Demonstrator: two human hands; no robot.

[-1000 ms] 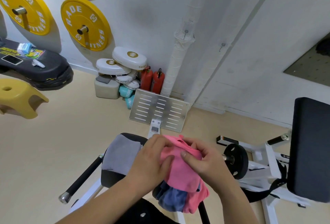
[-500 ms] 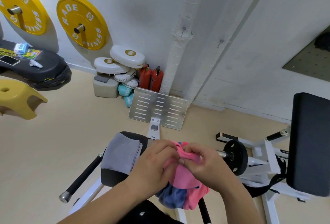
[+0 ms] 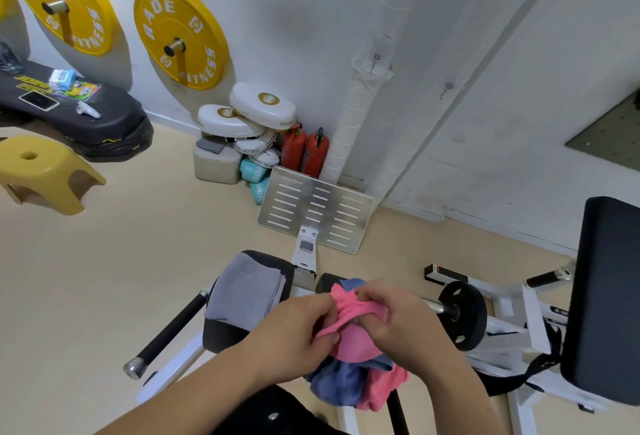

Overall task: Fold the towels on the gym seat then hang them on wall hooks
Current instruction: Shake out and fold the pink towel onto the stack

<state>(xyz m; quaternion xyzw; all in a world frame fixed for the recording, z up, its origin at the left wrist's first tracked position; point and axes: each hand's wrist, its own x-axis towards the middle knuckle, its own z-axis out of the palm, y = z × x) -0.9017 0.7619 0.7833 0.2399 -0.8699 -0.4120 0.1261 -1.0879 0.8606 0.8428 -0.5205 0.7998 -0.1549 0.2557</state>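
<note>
Both hands hold a pink towel (image 3: 349,334) over the black gym seat (image 3: 221,337). My left hand (image 3: 298,334) pinches its left edge; my right hand (image 3: 398,320) grips the bunched top edge. Under the pink towel lies a blue towel (image 3: 337,382) with more pink cloth (image 3: 381,389) hanging beside it. A folded grey towel (image 3: 242,290) lies on the seat's left pad. Two small wall hooks (image 3: 375,60) (image 3: 446,88) stick out of the white wall above.
A slotted metal footplate (image 3: 315,209) stands ahead of the seat. A black weight plate (image 3: 462,313) on a bar and a black backrest pad (image 3: 609,296) are to the right. Yellow plates (image 3: 180,36), white pads, red extinguishers (image 3: 304,150) and a yellow stool (image 3: 45,171) sit left.
The pink towel went from spread under my hands to bunched between them. My hands came closer together, and the view shifted slightly.
</note>
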